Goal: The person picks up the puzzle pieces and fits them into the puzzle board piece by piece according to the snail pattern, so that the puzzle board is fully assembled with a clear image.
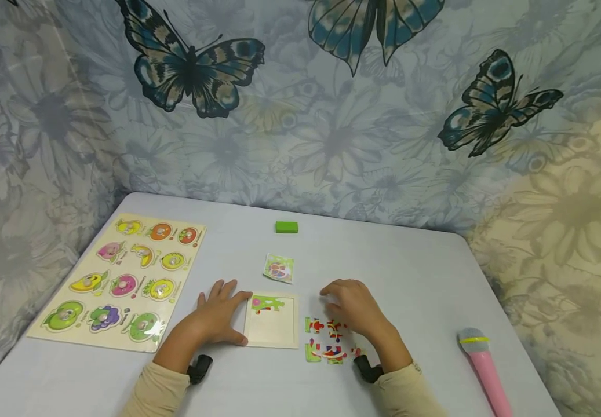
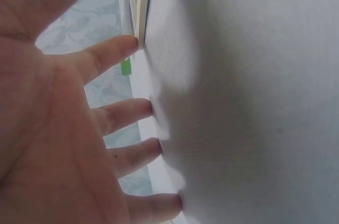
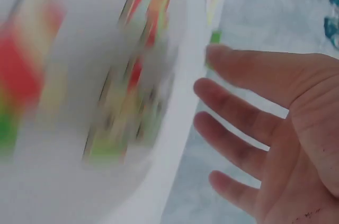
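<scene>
A small square puzzle frame (image 1: 274,333) lies on the white table, with a few joined green and pink jigsaw pieces (image 1: 268,303) along its top. My left hand (image 1: 214,317) has its fingers spread, the thumb and index fingertips touching the frame's left edge. In the left wrist view those fingers (image 2: 119,52) are straight, the tips on the table and frame. Loose jigsaw pieces (image 1: 334,353) in red, green and white lie right of the frame. Over the far side of these pieces is my right hand (image 1: 354,307). Its fingers (image 3: 233,102) bend loosely, holding nothing visible.
A fruit puzzle board (image 1: 133,272) lies at the left of the table. Beyond the frame are a small picture card (image 1: 279,269) and a green block (image 1: 287,227). A pink toy microphone (image 1: 485,370) lies at the right. Papered walls stand behind.
</scene>
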A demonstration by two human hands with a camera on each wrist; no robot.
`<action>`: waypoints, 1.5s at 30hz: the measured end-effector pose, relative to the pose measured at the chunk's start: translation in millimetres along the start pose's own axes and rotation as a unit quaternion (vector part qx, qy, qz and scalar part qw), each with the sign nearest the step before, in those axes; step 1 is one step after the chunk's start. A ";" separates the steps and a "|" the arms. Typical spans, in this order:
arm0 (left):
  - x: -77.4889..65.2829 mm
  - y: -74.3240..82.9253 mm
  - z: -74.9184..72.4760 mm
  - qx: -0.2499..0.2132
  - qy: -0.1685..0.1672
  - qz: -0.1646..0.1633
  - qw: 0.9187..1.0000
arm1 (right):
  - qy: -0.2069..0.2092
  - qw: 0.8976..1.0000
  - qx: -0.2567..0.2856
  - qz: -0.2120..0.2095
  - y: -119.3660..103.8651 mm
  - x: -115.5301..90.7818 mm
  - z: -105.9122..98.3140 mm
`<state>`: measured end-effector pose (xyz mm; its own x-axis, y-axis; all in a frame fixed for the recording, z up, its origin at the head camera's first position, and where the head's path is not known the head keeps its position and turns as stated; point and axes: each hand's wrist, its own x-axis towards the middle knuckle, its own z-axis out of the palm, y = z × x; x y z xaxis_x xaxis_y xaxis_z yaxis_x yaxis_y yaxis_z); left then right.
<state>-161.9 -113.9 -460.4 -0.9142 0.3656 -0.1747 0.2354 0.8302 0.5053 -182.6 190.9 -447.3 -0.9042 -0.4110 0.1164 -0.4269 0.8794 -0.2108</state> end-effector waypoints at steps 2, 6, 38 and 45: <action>-0.2 -2.1 -1.1 0.006 0.001 -0.001 1.000 | 0.002 1.000 -0.007 0.021 10.3 -4.3 -2.8; -1.5 -5.8 -2.9 0.008 0.002 -0.006 1.000 | 0.003 0.999 -0.029 0.045 25.6 -10.2 -3.4; 2.0 -3.9 2.5 0.002 -0.012 -0.009 1.000 | -0.003 0.999 -0.003 -0.048 -31.3 14.9 12.3; 1.3 -3.7 7.5 0.000 -0.010 -0.007 1.000 | -0.013 0.995 -0.020 -0.092 -48.4 23.5 25.8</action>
<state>-161.5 -113.3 -468.7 -0.9105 0.3626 -0.1987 0.2231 0.8354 0.5023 -183.6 132.4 -459.4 -0.8105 -0.5726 0.1235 -0.5857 0.7966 -0.1498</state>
